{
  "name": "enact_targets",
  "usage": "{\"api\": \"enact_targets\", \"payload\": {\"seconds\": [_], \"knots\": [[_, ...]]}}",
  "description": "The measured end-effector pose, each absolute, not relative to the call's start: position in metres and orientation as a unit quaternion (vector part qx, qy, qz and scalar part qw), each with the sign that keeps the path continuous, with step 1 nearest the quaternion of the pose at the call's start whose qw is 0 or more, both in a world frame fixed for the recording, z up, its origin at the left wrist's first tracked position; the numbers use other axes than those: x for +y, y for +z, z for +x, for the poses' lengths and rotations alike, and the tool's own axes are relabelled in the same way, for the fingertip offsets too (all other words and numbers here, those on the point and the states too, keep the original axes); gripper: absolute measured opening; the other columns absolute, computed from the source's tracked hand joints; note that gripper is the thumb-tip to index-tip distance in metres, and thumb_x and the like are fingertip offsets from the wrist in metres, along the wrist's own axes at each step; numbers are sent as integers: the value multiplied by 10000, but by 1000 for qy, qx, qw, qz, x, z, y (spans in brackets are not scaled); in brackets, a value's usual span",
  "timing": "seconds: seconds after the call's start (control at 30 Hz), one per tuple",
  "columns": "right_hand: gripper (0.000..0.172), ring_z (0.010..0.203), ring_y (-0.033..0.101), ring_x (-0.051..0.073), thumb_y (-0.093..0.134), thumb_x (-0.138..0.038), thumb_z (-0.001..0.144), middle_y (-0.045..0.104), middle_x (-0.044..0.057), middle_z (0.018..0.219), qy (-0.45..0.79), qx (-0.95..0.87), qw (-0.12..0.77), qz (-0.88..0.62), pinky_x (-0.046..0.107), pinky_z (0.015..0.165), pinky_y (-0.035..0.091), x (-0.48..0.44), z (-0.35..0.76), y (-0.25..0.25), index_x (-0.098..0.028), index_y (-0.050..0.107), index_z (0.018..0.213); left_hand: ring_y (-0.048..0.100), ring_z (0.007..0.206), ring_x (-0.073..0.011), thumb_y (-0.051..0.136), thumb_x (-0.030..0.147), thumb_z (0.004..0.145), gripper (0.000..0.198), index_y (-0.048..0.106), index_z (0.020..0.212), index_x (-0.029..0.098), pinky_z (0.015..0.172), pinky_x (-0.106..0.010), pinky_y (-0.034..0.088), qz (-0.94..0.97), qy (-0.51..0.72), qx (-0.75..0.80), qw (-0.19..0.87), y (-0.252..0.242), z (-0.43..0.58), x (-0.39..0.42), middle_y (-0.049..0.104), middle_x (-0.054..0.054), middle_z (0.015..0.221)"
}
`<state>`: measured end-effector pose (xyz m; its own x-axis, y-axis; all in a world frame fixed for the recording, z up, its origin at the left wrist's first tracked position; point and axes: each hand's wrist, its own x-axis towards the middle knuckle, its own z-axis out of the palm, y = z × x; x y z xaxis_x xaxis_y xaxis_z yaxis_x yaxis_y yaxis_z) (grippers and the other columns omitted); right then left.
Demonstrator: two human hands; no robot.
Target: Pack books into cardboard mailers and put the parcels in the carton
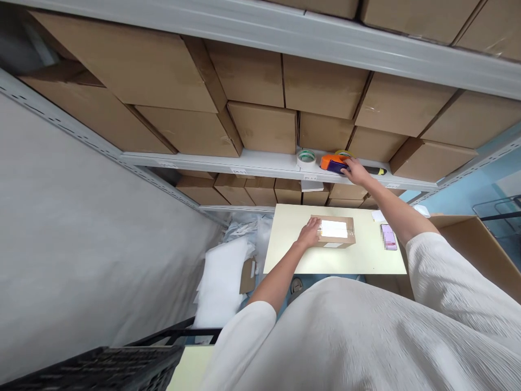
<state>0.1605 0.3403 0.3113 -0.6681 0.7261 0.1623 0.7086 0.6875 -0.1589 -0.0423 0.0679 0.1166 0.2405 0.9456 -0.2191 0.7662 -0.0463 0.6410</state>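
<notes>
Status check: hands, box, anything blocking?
Left hand on small box, table. Right hand on orange tape dispenser, shelf; grip unclear. Tape roll beside it, not blocking.

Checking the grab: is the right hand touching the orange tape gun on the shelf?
Touching. The head view shows the right hand lying on the orange tape gun, no gap visible.
</notes>
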Motion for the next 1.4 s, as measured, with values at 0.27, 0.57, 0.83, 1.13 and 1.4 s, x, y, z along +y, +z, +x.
{"api": "enact_targets", "payload": {"seconds": [0.27, 0.57, 0.83, 1.13, 1.4], "knots": [[567, 1406, 509, 413, 517, -386, 1063, 546, 233, 1538, -1, -881, 234, -412, 611, 1211, 430, 308, 168, 295, -145, 540, 1576, 165, 1731, -306, 670, 205, 898, 870, 335, 1701, 215, 1365, -468, 281, 709, 130, 603, 341, 118, -43, 65, 295, -134, 1829], [642, 1577, 429, 396, 364, -500, 1135, 457, 220, 1717, 117, -896, 109, -414, 656, 1270, 369, 104, 195, 143, -188, 436, 1692, 138, 1736, -325, 608, 243, 984, 798, 330, 1732, 239, 1366, -572, 246, 731, 109, 593, 319, 114, -46, 59, 229, -147, 1853], [811, 1732, 106, 348, 362, -600, 1128, 153, 171, 1851, 117, -886, -13, -448, 603, 1385, 139, 60, 190, 99, -159, 216, 1793, 37, 1748, -298, 337, 332, 1125, 656, 282, 1773, 253, 1382, -643, 60, 782, 50, 566, 255, 114, -50, 40, 102, -108, 1879], [881, 1733, 96, 339, 296, -641, 1118, 115, 156, 1855, 104, -839, -36, -533, 586, 1401, 92, 59, 238, 107, -134, 87, 1808, 37, 1747, -296, 307, 366, 1098, 736, 199, 1789, 135, 1393, -599, -33, 773, 35, 584, 246, 119, -46, 39, 118, -144, 1868], [907, 1733, 99, 345, 178, -676, 1110, 157, 183, 1848, 138, -763, -22, -631, 574, 1395, 121, 67, 289, 106, -81, 161, 1793, -33, 1739, -375, 401, 425, 1066, 821, 171, 1777, 84, 1363, -688, -26, 704, 49, 669, 233, 126, -29, 50, 16, -213, 1862]]}}
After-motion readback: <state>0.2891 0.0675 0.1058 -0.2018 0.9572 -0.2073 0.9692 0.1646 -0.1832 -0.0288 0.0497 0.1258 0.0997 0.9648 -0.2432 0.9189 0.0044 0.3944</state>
